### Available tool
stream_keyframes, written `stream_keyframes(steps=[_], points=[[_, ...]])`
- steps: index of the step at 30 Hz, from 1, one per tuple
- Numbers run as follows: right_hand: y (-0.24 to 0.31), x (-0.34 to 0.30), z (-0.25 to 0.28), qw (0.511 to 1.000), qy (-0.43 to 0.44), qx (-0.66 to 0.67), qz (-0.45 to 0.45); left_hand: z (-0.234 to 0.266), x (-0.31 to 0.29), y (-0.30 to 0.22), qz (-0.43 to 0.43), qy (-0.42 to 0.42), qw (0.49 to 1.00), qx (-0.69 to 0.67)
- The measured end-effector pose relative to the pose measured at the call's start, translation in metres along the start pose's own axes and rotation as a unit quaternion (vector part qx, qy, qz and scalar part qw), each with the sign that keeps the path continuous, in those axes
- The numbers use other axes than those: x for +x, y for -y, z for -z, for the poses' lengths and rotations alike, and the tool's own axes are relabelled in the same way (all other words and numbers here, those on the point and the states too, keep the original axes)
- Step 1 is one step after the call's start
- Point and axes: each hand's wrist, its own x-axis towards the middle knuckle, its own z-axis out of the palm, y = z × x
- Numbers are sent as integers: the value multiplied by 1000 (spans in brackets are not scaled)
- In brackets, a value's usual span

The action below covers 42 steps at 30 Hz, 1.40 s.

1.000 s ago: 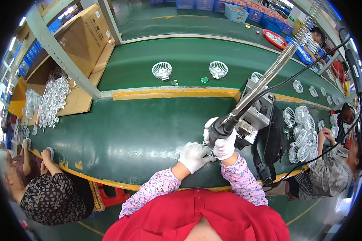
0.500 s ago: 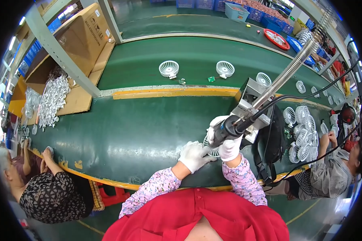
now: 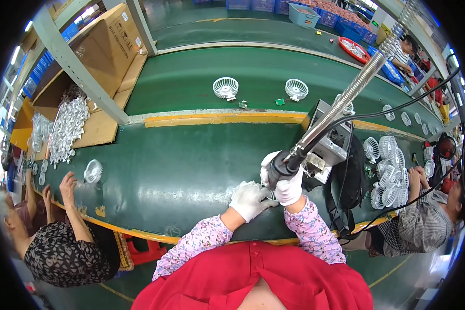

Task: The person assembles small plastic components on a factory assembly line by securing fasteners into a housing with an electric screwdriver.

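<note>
My right hand (image 3: 288,191), in a white glove, is wrapped round a black electric screwdriver (image 3: 282,168) that hangs from a coiled metal spring. The screwdriver points down at a white slatted fan housing (image 3: 273,196) on the bench. Most of that housing is hidden by the tool and my gloves. My left hand (image 3: 249,201), also white-gloved, lies low at the housing's left side, fingers bent against its rim. The screwdriver's tip and any screw are out of sight.
A metal box device (image 3: 329,150) stands right of the tool, with a black bag (image 3: 349,181) beside it. Farther right are piled fan housings (image 3: 390,170). Behind, a green belt (image 3: 181,77) carries more. Left: a carton (image 3: 106,46), small clear parts (image 3: 70,126), and a co-worker's hand (image 3: 68,187).
The screwdriver and my right hand have shifted slightly left, and the tool's cable end has dropped. Housings on the belt moved right. At left, a housing now lies on the bench beside a co-worker's raised hand.
</note>
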Motion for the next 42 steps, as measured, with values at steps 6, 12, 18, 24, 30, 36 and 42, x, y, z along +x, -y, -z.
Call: stream_keyframes(steps=[6,12,18,24,30,36,42], points=[[4,0,-7,999,-4,-49,-8,0,-1,-1,7,-7,1000,6],[35,-3,-12,967,-95,-215,98,27,7,27,112,-17,991,75],[92,2,4,946,-127,-204,218,158,-1,133,540,-297,736,280],[82,17,35,891,-222,-293,266,183,-76,195,619,-291,673,282],[73,4,29,915,-208,-255,234,128,-23,118,404,-107,876,241],[66,-9,8,951,-174,-197,164,43,9,15,74,34,995,60],[41,-8,13,945,-179,-214,173,16,13,-10,48,74,995,47]])
